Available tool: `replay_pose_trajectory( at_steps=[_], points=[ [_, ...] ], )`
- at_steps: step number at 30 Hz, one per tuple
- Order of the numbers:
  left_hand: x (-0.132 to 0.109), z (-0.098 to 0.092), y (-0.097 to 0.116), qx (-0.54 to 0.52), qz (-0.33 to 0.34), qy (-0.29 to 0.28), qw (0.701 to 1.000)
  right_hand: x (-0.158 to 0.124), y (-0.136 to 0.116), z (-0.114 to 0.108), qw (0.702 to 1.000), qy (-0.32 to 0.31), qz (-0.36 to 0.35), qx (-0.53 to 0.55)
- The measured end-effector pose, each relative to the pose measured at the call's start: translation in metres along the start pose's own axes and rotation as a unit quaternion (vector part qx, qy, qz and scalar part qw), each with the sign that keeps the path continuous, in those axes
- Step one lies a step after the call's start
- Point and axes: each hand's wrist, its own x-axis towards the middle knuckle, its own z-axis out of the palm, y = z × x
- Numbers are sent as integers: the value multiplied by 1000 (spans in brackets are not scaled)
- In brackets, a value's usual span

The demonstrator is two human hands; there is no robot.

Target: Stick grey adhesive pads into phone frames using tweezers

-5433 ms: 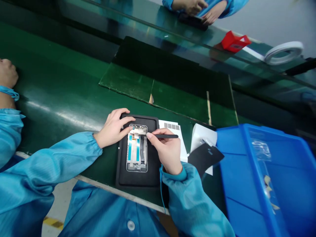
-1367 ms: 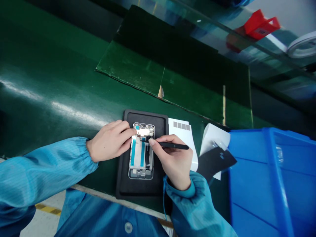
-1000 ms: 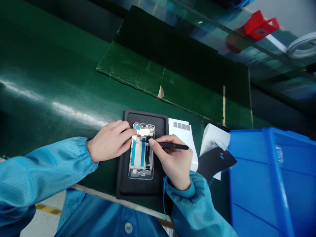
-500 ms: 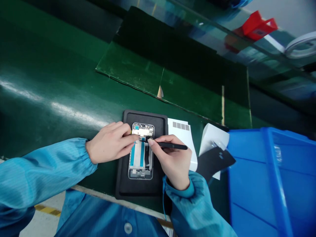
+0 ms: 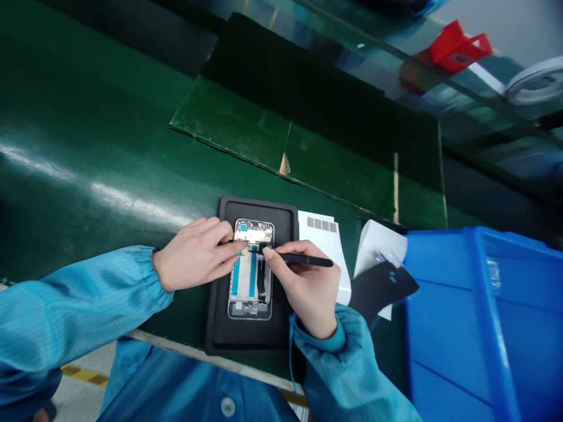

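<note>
An opened phone frame with two blue strips inside lies in a black tray on the green bench. My left hand rests on the tray's left side, fingers curled, with fingertips pressing the frame's upper left edge. My right hand is closed on a thin black stylus, whose tip touches the upper part of the frame near a small black part.
A white sheet with grey squares lies right of the tray, then white and black sheets. A blue bin fills the lower right. A green mat lies behind; a red holder and a tape roll sit at the back.
Since 5.4 s ago the view moved closer and a neighbour's hands left the picture. In the last second my left fingers slid slightly onto the frame; the stylus tip stays in place.
</note>
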Motion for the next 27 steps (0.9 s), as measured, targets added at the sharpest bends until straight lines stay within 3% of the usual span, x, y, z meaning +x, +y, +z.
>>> replay_pose_trajectory(
  at_steps=[27],
  points=[
    [0, -4, 4, 65, 7, -66, 996, 1, 2, -1, 999, 18, -4, 37]
  ],
)
